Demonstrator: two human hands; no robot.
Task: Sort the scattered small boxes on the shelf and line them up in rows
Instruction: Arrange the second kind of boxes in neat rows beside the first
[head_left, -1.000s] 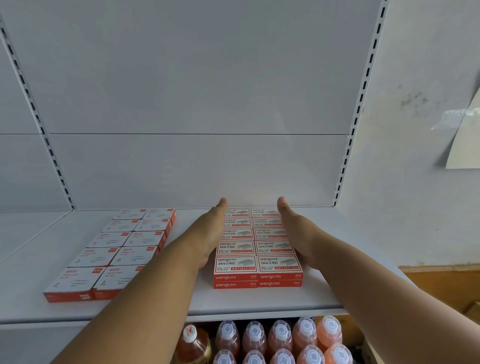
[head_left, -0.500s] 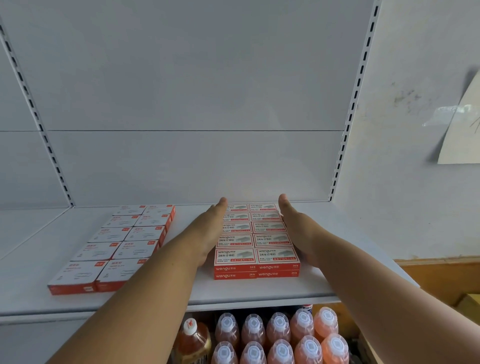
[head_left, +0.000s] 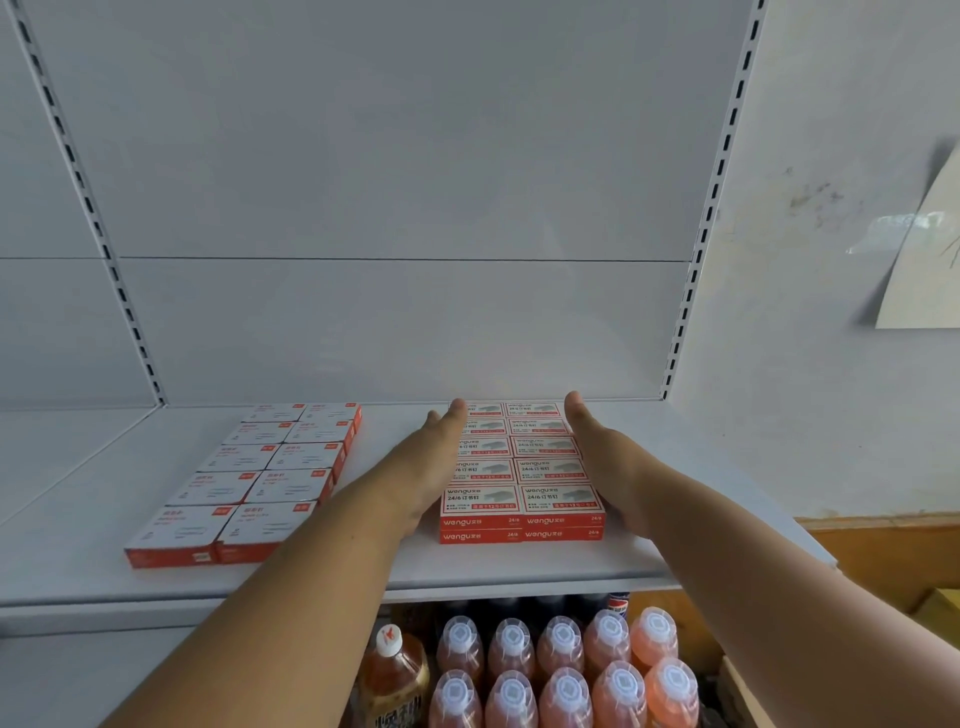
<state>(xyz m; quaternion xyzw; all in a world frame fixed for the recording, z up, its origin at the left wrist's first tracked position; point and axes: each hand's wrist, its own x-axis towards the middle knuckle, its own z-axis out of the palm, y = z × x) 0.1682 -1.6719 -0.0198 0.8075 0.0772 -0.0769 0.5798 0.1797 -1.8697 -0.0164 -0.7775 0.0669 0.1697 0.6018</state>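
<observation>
A block of small red-and-white staple boxes (head_left: 522, 470) sits on the white shelf (head_left: 467, 566), two columns wide, stacked two high, running from front to back. My left hand (head_left: 423, 467) lies flat against the block's left side, fingers straight and pointing to the back. My right hand (head_left: 605, 462) presses flat against its right side in the same way. Neither hand grips a box. To the left lies a second group of flatter red-and-white boxes (head_left: 260, 475), lined up in two columns.
Slotted uprights (head_left: 698, 249) frame the shelf's back panel. Below the shelf stand several orange drink bottles (head_left: 561, 670) and a darker tea bottle (head_left: 392, 680). A paper sheet (head_left: 930, 260) is taped to the wall on the right.
Both hands stay flat on the sides of the staple block. The view has tilted up a little, so the shelf sits lower in frame. The boxes look unmoved.
</observation>
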